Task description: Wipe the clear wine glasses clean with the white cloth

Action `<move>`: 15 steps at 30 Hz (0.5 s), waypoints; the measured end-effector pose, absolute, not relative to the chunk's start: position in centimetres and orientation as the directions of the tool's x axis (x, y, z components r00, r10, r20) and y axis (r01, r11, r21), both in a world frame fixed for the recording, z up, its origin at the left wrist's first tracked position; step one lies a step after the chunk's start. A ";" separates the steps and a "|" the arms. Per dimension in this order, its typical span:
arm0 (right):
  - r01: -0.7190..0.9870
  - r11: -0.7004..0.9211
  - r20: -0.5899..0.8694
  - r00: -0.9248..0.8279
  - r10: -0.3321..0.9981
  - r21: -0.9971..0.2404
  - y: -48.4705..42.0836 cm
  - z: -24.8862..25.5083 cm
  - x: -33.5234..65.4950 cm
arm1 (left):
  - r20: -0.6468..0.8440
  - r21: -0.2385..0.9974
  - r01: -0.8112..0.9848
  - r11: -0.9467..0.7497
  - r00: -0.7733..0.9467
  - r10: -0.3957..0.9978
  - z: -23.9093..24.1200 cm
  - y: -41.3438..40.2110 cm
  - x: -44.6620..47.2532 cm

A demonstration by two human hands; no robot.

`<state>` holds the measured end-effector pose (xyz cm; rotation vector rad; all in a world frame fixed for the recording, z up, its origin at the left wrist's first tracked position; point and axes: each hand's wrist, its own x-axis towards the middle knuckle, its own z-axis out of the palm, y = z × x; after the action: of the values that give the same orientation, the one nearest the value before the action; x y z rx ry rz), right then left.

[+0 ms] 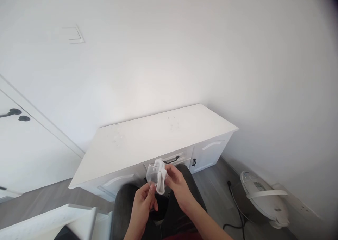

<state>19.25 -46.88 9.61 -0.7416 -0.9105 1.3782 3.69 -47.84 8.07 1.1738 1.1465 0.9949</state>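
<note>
A clear drinking glass [151, 173], which looks like a wine glass, is held up over my lap. My left hand [144, 202] has its fingers closed around the lower part of the glass; its stem and foot are mostly hidden. A bunched white cloth [160, 178] lies over the right side of the glass's rim and hangs down. My right hand [179, 188] grips the cloth against the glass, fingers and thumb bent around it.
Ahead is a low white cabinet [137, 141] with black handles. Faint clear glasses stand on its left [117, 138] and middle [171, 123]. A rice cooker [264, 197] with a black cord sits on the floor at right. White furniture [52, 219] is at lower left.
</note>
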 end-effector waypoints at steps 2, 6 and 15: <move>-0.471 0.050 0.051 0.011 0.999 -0.881 -46.8 9.3 19.7 | -0.145 0.989 0.019 0.145 0.256 0.956 7.9 -47.8 3.2; -0.535 -0.090 -0.028 -0.123 0.992 -0.840 -47.1 9.3 19.8 | -0.153 0.988 0.036 0.151 0.398 0.904 7.2 -48.1 2.9; -0.668 -0.063 0.081 -0.182 0.980 -0.741 -47.3 10.3 19.1 | -0.255 0.771 -0.357 0.528 0.586 0.769 7.8 -50.0 5.0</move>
<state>19.07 -47.32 10.29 -0.5376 -0.7818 1.6050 4.98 -50.03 7.83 0.7330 0.6368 0.7292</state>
